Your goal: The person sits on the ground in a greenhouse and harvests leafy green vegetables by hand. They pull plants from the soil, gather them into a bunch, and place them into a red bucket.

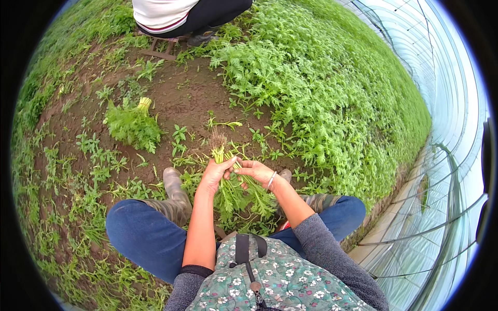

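My left hand (216,173) grips a bunch of pulled leafy greens (232,198) by the pale stems. Their thin brown roots (218,140) point away from me, and the leaves hang down between my knees. Close beside it, my right hand (255,171) holds stems from the same greens, its fingers nearly meeting the left thumb. Where the stems pass behind the fingers, they are hidden. On the soil ahead and to the left lies a bundle of cut greens (134,123), its trimmed stem ends (144,103) facing away from me.
A dense bed of feathery greens (319,97) grows at the right, beside the curved plastic greenhouse wall (447,186). Ahead, another person (171,15) sits on a low stool (159,49). Loose weeds (93,171) cover the brown soil (183,93) at left. My boots (177,190) flank the greens.
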Demonstrator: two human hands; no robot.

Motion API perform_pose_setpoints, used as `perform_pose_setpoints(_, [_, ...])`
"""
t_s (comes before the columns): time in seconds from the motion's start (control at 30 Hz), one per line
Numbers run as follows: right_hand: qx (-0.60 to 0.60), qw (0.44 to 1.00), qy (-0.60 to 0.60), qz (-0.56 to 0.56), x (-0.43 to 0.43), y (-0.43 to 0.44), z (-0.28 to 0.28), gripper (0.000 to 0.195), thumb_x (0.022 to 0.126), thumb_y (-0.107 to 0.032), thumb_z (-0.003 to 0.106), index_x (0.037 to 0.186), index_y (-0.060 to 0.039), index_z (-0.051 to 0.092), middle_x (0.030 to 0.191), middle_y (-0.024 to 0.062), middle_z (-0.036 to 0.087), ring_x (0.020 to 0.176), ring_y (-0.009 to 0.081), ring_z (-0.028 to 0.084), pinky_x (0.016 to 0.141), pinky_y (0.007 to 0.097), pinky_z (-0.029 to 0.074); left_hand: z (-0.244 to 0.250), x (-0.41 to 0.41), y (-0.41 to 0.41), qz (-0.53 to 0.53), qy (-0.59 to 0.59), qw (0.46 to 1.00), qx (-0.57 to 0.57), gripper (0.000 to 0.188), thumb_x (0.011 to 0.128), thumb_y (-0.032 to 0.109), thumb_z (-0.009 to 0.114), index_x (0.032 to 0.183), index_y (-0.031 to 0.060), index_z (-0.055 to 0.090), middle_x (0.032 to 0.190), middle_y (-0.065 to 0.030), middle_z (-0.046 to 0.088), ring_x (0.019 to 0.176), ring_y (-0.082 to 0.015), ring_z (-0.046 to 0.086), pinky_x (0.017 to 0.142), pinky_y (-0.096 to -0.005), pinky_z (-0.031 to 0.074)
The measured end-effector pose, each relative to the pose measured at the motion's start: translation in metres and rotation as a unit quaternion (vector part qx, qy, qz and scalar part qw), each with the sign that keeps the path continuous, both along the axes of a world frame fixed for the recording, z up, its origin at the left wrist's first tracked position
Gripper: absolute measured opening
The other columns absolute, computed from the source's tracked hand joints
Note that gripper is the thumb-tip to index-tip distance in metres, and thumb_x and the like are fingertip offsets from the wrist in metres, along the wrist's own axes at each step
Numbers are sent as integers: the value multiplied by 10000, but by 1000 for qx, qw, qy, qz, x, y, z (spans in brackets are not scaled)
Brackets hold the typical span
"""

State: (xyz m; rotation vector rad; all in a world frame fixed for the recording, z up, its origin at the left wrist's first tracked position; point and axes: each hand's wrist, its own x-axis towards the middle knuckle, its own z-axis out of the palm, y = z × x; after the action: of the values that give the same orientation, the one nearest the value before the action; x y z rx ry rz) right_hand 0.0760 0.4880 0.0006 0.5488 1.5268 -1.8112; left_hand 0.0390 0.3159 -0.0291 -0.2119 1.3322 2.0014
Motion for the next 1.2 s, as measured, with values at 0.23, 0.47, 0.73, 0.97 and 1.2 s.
perform_pose_setpoints(0.23, [48,998,-5,31,15,15,7,335,889,-185,616,1163,-27,506,727,24,583,465,68,432,424,211,337,-20,-4,0,39,25,998,-29,252,799,272,748,847,34,679,601,32,537,467,-83,427,469,-245,326])
perform_pose_setpoints(0.47, [65,998,24,-3,18,43,25,288,947,-245,537,1152,-47,575,712,-6,541,486,28,365,392,167,225,-26,-6,-2,89,16,988,-122,214,737,143,784,844,2,665,673,-18,601,506,-92,476,465,-267,349])
perform_pose_setpoints(0.73, [61,994,28,-86,5,44,10,308,982,-288,467,1175,-60,544,827,9,555,570,45,458,399,174,267,-34,-8,1,3,-26,998,-65,365,961,182,512,1254,-35,534,948,-119,652,745,-142,620,579,-258,455])
perform_pose_setpoints(0.97, [9,994,-54,99,-4,3,-22,249,985,-347,438,953,-108,497,654,-42,421,477,61,291,409,212,207,-39,-3,15,-41,-84,967,239,535,985,369,422,1327,-42,447,1333,-185,496,1195,-266,510,1020,-371,412])
perform_pose_setpoints(1.2, [315,922,105,197,-80,71,-65,469,933,-404,482,1081,29,584,1061,185,642,969,314,617,872,394,481,-57,-31,10,229,-169,907,311,384,989,412,389,743,122,443,853,-121,576,846,-253,548,947,-456,435])
